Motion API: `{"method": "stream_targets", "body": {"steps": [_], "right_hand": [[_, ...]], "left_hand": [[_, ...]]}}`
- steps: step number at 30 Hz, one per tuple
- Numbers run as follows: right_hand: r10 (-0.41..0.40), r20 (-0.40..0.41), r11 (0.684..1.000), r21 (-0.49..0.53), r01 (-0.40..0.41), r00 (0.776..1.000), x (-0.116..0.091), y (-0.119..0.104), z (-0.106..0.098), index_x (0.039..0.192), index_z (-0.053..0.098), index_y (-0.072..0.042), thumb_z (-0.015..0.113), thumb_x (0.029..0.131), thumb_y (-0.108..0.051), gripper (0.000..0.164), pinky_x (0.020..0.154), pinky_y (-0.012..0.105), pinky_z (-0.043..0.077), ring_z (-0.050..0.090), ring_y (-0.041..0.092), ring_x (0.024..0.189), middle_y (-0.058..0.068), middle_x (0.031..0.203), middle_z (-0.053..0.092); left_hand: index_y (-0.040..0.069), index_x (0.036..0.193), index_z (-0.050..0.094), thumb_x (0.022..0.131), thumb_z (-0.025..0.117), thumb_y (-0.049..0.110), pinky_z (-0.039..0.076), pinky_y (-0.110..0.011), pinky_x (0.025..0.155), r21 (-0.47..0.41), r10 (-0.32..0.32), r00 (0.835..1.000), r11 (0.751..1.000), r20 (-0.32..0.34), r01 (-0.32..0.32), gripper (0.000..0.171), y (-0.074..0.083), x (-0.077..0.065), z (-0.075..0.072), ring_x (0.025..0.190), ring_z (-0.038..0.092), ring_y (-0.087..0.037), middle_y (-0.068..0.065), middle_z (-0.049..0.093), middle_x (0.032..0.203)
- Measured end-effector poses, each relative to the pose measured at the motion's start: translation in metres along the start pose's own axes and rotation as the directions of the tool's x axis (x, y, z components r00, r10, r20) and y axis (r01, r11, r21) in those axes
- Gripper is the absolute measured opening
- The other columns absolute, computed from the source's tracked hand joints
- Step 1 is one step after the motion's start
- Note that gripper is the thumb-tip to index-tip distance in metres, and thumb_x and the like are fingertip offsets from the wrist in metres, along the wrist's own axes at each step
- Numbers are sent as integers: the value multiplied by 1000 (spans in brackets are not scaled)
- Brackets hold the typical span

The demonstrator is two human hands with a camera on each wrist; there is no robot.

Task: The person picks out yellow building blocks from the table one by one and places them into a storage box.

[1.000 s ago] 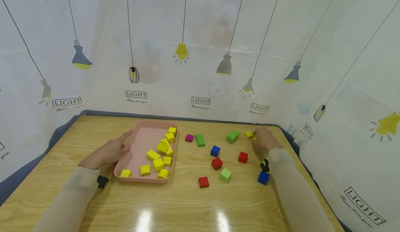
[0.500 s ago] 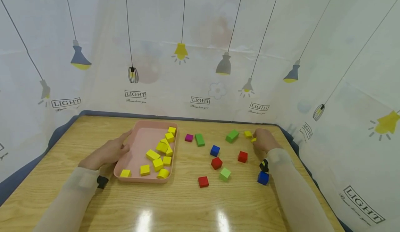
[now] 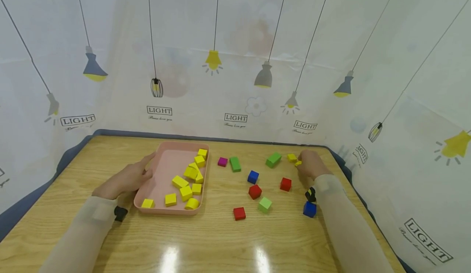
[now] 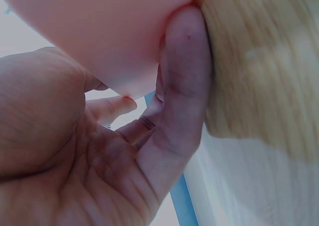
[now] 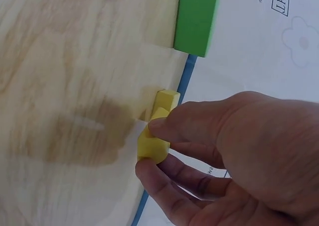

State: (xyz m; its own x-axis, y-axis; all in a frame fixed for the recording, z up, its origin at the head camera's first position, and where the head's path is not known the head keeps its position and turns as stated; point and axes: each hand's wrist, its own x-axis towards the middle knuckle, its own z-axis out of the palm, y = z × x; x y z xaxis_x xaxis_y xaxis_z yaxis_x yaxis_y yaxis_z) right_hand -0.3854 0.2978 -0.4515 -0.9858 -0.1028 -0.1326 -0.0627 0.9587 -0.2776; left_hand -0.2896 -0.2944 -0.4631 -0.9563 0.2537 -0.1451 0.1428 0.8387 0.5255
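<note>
At the left, my left hand (image 3: pixel 130 178) grips the side of a pink tray (image 3: pixel 159 144), its thumb over the rim. Up close in the left wrist view, its fingers curl against the tray's outer wall (image 4: pixel 114 32). Several yellow blocks (image 3: pixel 180 182) lie inside the tray, mostly along its right side. Near the table's far right corner, my right hand (image 3: pixel 312 164) pinches a small yellow block (image 5: pixel 153 145) between thumb and fingertips. This block has a rounded side; its full shape is partly hidden. Just beyond it lies another yellow block (image 3: pixel 292 157).
Between tray and right hand lie green blocks (image 3: pixel 273 159), red blocks (image 3: pixel 255 191), a blue block (image 3: pixel 253 177), a purple block (image 3: pixel 222 162) and a light green block (image 3: pixel 265 204). Another blue block (image 3: pixel 310 209) lies by the right wrist. A printed curtain (image 3: pixel 235 81) surrounds the wooden table (image 3: pixel 213 240).
The right hand has shifted very slightly, and more of the yellow block at its fingertips shows. The left hand and the tray stay in place.
</note>
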Motion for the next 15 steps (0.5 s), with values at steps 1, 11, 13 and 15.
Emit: {"method": "stream_targets", "body": {"steps": [1,11,13,15], "right_hand": [[9,-2,1000,10,-9,1000,0,-1,0,127,59,10,66,93,-6,38,99,55,43,53,44,120,27,129,58],[-22,-65,1000,-21,20,998,1,-13,-6,128,58,10,66,91,-6,41,100,55,43,53,44,119,27,128,58],[-31,-72,999,-37,28,997,0,-19,-8,127,59,9,67,91,-7,41,100,55,42,53,44,118,27,127,59],[-41,-78,998,-42,37,996,-1,-25,-10,128,58,9,67,90,-7,42,101,54,42,53,44,119,26,127,59]], "left_hand": [[11,162,8,107,43,21,38,-34,55,-3,-1,1000,1000,1,1,66,0,0,0,55,43,-18,-6,45,69],[11,162,8,107,43,20,38,-34,55,-16,-8,1000,1000,3,8,66,1,-1,-1,57,44,-19,-6,46,70],[11,162,8,107,43,20,38,-35,55,-16,-11,1000,1000,4,11,66,2,-1,-1,57,44,-19,-6,46,71],[11,162,8,107,43,20,38,-35,55,-15,-13,1000,1000,5,13,66,2,-1,-1,57,44,-19,-6,46,71]]}}
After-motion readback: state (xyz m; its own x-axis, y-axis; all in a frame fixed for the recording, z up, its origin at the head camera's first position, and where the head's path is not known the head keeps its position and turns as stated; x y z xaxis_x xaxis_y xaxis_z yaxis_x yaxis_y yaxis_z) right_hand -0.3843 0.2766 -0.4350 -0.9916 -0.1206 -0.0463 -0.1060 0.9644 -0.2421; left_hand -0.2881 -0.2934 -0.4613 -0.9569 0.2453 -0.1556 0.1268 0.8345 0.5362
